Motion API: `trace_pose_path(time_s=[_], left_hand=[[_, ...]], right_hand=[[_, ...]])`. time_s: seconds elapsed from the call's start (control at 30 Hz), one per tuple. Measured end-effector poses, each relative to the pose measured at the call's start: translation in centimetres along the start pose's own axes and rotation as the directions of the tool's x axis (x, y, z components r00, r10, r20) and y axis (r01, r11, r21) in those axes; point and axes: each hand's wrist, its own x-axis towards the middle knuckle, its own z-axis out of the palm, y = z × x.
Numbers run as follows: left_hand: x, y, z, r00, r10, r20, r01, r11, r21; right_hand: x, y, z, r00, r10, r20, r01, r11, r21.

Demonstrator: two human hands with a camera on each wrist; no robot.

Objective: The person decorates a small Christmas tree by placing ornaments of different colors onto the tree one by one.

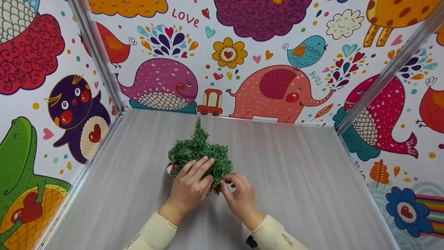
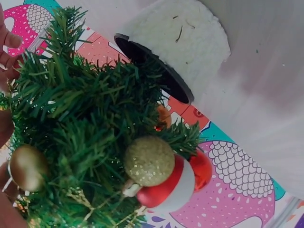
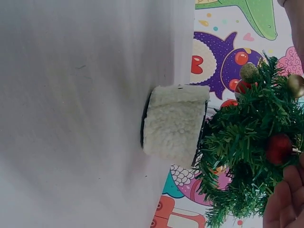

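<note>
A small green artificial Christmas tree (image 1: 197,146) stands on the table, with a white, rough-textured base (image 3: 173,126) rimmed in black. My left hand (image 1: 192,185) rests on its front branches, fingers extended. At the lower right edge, my right hand (image 1: 241,196) pinches a branch between thumb and forefinger, close to a dark red ball (image 3: 279,149). The exact pinch point is partly hidden by foliage. On the tree's left side hang a gold glitter ball (image 2: 149,161) and a red-and-white ball (image 2: 180,190). A shiny gold ball (image 2: 28,167) hangs near the left hand's fingers.
The grey table (image 1: 295,180) extends around the tree, with tiny fallen bits on it. Panels printed with cartoon animals (image 1: 274,93) enclose the back and sides. Metal posts (image 1: 99,59) stand at the corners.
</note>
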Motion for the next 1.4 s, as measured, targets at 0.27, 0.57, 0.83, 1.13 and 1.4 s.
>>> trace_pose_path(time_s=[0.27, 0.57, 0.83, 1.13, 1.4], left_hand=[[-0.1, 0.0, 0.0, 1.0, -0.005, 0.026, 0.005, 1.0, -0.01], [-0.2, 0.1, -0.1, 0.999, -0.009, 0.032, 0.009, 1.0, -0.011], [-0.3, 0.0, -0.5, 0.997, -0.018, 0.069, 0.018, 1.0, -0.012], [-0.1, -0.2, -0.5, 0.998, -0.002, 0.066, 0.003, 1.0, -0.021], [0.2, -0.5, -0.7, 0.998, 0.005, 0.069, -0.003, 0.999, -0.034]], right_hand=[[-0.1, 0.2, 0.2, 0.998, -0.034, 0.049, 0.037, 0.998, -0.043], [-0.1, 0.2, 0.0, 0.997, -0.044, 0.063, 0.045, 0.999, -0.023], [-0.6, 0.5, -0.9, 0.995, -0.026, 0.096, 0.027, 0.999, -0.016], [-1.1, 2.1, -2.3, 0.986, -0.005, 0.168, 0.017, 0.997, -0.07], [-1.4, 3.2, -3.5, 0.972, 0.041, 0.231, -0.012, 0.992, -0.126]])
